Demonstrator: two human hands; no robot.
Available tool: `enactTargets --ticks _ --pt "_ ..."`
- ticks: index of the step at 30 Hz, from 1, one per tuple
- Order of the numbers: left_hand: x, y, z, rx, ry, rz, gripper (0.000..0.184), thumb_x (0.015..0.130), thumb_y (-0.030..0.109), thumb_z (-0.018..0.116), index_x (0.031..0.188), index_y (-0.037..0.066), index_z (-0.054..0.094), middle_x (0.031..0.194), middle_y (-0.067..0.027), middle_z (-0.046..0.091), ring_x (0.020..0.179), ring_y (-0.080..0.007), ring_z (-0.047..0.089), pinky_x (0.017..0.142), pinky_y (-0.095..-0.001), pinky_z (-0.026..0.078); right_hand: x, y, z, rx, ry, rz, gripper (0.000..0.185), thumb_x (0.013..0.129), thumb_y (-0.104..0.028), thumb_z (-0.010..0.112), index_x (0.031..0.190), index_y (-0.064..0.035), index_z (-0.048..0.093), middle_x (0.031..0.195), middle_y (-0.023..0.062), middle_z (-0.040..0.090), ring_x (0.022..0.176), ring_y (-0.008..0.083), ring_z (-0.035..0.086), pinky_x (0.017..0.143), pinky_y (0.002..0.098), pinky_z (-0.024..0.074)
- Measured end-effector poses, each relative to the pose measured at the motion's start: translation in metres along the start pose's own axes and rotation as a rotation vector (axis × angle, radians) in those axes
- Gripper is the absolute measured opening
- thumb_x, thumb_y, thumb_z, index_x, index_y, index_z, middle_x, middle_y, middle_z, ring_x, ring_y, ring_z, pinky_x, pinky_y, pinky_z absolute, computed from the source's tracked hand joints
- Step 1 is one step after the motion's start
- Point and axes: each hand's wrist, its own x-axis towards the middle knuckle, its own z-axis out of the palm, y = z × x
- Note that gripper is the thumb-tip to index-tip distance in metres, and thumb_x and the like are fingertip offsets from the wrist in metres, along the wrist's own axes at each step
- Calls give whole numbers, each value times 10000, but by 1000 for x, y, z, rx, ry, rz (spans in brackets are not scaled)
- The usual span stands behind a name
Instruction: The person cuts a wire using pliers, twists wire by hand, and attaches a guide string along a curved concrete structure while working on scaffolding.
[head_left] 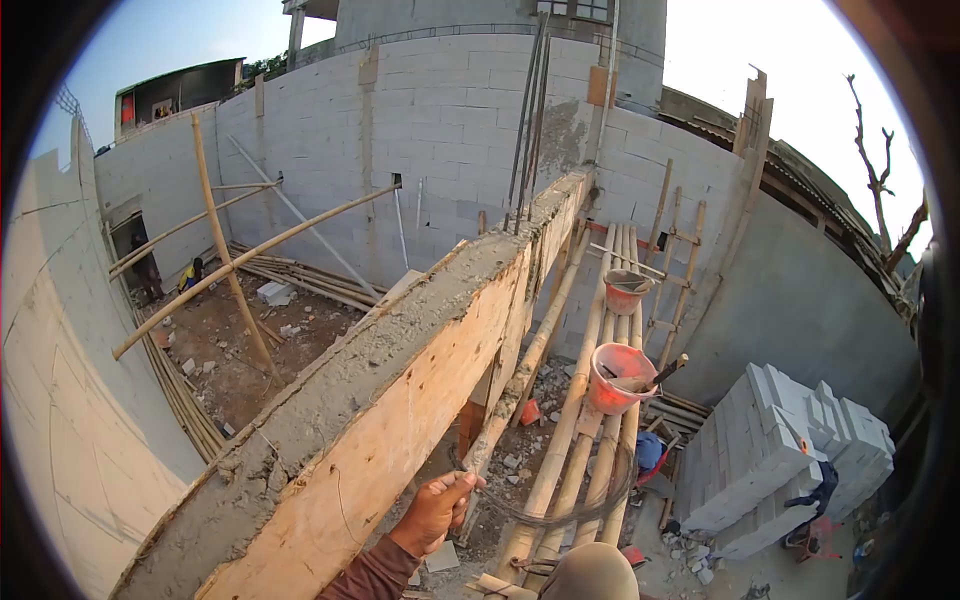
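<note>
One hand with a brown sleeve shows at the bottom centre; it looks like my left hand (436, 508). Its fingers are closed in a pinch on a thin wire, part of a loose coil of wire (560, 518) that hangs over the bamboo poles. The hand is just right of the plywood formwork (400, 440), whose top is filled with wet grey concrete (350, 370). My right hand is not in view. A knee (592, 575) shows at the bottom edge.
Bamboo poles (572, 440) form a high platform right of the beam. Two red buckets (612, 398) stand on it, the nearer with a tool inside. Rebars (530, 130) rise from the beam's far end. White blocks (740, 470) are stacked below right, near a bending person (818, 490).
</note>
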Motion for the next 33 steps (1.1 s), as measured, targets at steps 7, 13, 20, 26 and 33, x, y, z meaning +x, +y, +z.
enactTargets --ticks 7,13,20,26,33 --pt "-16 13 15 -53 -39 19 288 1031 275 552 1109 3 605 664 69 392 521 -23 301 470 -201 261 -28 39 13 -77 113 -145 336 838 -326 715 1077 -103 638 1042 135 609 915 344 642 793 453 524" --pt "-28 22 24 -52 30 149 279 1020 267 575 1074 -1 631 659 75 400 506 -18 297 462 -196 249 15 -84 -196 80 514 -97 210 882 -158 720 996 9 664 819 103 652 705 186 648 673 309 523" --pt "-43 39 39 228 158 279 305 1012 314 590 1012 24 686 617 91 407 543 -1 309 478 -190 248 2 -302 -275 675 214 -481 223 968 -211 666 982 11 670 765 -40 595 711 35 522 631 212 441" --pt "-33 21 29 422 170 596 279 1011 268 596 1061 15 703 654 102 460 570 7 355 497 -191 271 12 -314 -226 540 296 -705 157 933 -117 693 1029 7 696 836 18 636 786 93 585 698 247 481" --pt "-44 35 31 462 172 379 272 1001 219 611 1029 -41 683 789 21 596 753 -45 499 680 -236 438 16 -319 -212 610 445 -676 172 861 -48 711 1029 -12 703 805 94 635 685 193 606 625 289 472"
